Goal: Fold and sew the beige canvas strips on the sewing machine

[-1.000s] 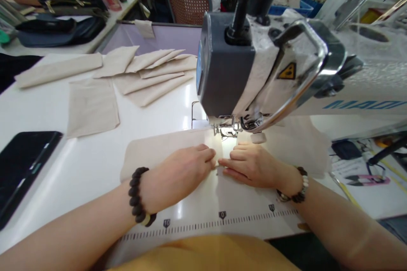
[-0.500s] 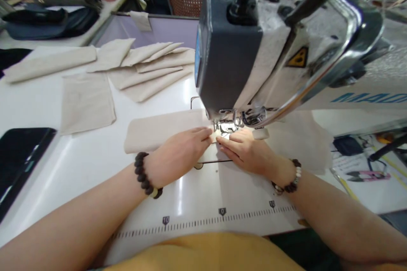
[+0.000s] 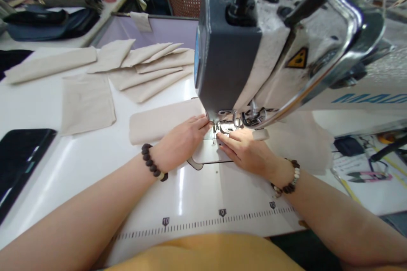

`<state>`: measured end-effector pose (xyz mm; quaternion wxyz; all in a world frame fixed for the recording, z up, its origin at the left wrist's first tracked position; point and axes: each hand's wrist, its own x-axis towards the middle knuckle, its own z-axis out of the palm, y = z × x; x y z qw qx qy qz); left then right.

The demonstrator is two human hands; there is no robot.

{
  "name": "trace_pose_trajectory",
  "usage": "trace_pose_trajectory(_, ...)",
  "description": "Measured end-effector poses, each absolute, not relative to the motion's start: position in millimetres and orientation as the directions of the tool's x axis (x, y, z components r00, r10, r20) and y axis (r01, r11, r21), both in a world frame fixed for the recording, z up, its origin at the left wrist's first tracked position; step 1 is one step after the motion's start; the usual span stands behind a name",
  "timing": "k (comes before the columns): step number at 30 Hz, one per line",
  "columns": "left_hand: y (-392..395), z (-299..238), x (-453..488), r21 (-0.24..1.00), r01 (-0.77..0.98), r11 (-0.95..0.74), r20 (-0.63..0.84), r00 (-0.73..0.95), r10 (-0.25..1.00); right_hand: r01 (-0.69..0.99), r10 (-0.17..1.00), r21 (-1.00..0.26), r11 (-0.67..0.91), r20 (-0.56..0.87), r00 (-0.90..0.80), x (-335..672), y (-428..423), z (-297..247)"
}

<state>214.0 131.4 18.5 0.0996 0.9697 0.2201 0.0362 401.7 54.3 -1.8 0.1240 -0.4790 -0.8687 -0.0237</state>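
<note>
Left hand (image 3: 181, 143) flat on beige cloth (image 3: 159, 123), fingers close together, no pinch; right hand (image 3: 244, 150) flat beside presser foot (image 3: 227, 127), hold unclear. Light, even pressure keeps cloth smooth.

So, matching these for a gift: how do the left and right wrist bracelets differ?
The left-wrist bracelet is dark with one pale yellowish bead; the right-wrist bracelet shows several white beads among dark ones. The left's beads look larger. Both are strands of round beads.
</note>
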Motion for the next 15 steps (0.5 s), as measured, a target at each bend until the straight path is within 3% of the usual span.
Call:
trace_pose_trajectory(6, 128, 23, 214, 0.127, 0.442, -0.888, 0.017, 0.894, 0.447, 0.848, 0.842, -0.096, 0.521, 0.224, -0.491, 401, 54, 0)
trace_pose_trajectory(11, 120, 28, 212, -0.023, 0.629, -0.777, -0.062, 0.775, 0.629, 0.864, 0.861, -0.092, 0.494, 0.191, -0.472, 400, 53, 0)
trace_pose_trajectory(13, 123, 32, 204, -0.013, 0.674, -0.739, -0.113, 0.733, 0.67, 0.871, 0.868, -0.085, 0.483, 0.176, -0.464, 400, 53, 0)
trace_pose_trajectory(15, 132, 44, 189, 0.086, 0.711, -0.698, -0.114, 0.703, 0.702, 0.877, 0.875, -0.088, 0.473, 0.164, -0.456, 400, 53, 1)
